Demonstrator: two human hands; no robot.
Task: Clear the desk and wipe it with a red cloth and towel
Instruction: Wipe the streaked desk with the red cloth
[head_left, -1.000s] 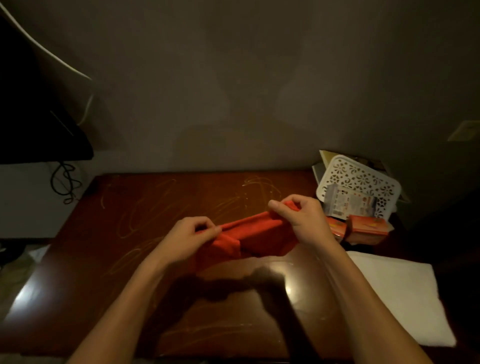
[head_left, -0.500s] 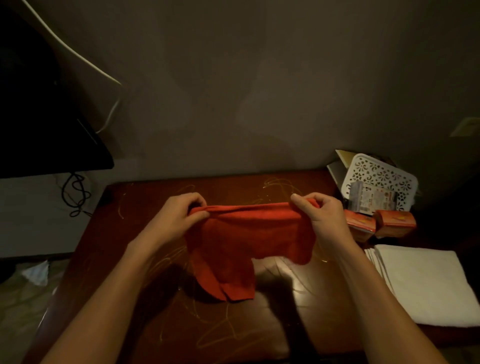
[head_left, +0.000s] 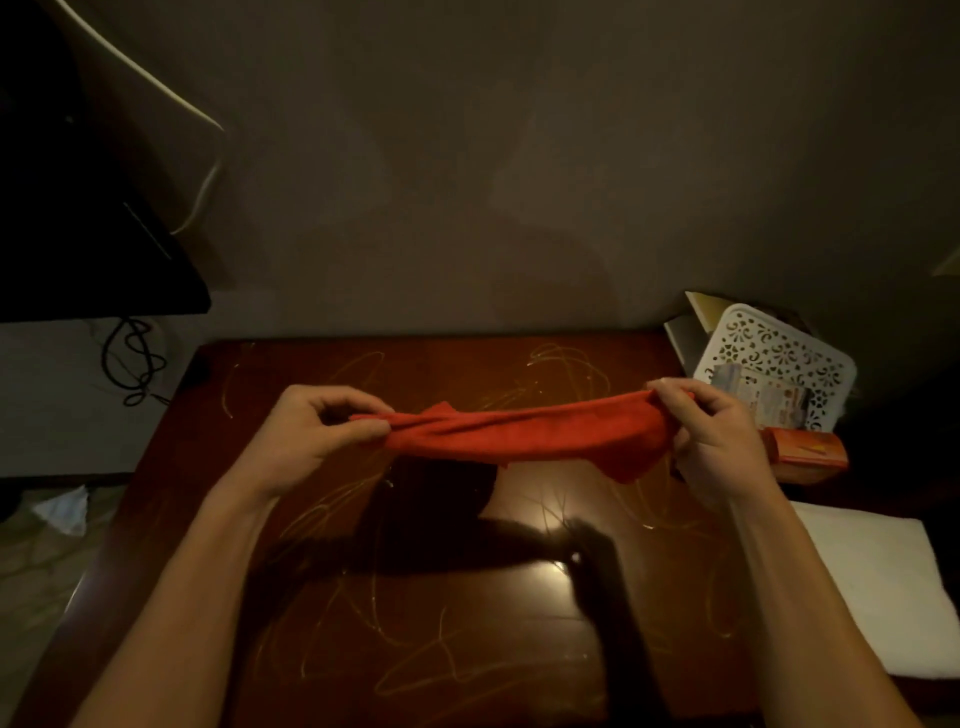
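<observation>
Both hands, left hand (head_left: 306, 441) and right hand (head_left: 711, 441), pinch the cloth (head_left: 524, 434) bunched above the table (head_left: 467, 597); wiped like that, it would likely skip the yellow streaks (head_left: 561, 364).

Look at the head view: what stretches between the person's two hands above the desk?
The red cloth spans the gap, pinched at one end by the left hand and at the other by the right hand, held above the scratched desk.

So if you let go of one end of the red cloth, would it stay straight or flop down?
Probably flop: the red cloth sags and bunches between the left hand and right hand. It looks light, pinched only at its ends.
</observation>
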